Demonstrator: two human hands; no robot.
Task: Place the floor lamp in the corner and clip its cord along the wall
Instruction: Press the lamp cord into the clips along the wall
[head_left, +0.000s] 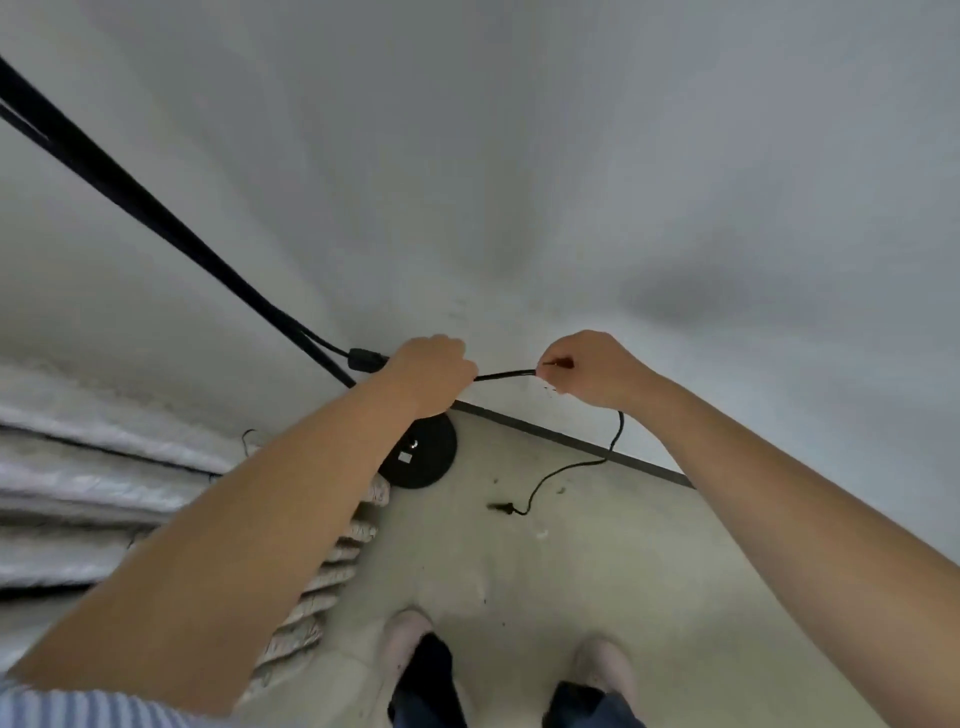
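Cord (506, 375) stretched taut against the wall (571, 156), low, between my hands. Left hand (434, 371) fisted around it beside the inline switch (366, 359); right hand (584, 369) pinching it, something small under the fingertips, can't tell what. Cord looks light, limp, slick; best gripped close to the fixing point. Lamp base (428, 462) sits cornered. Plug (506, 508) lies on the dusty concrete floor (571, 571).

Both bare forearms reach forward and away from the body, converging toward the far middle. The left hand (431, 371) is curled into a closed fist, knuckles up. The right hand (587, 370), just to its right and apart from it, has its fingers pinched together, wrist slightly bent downward.
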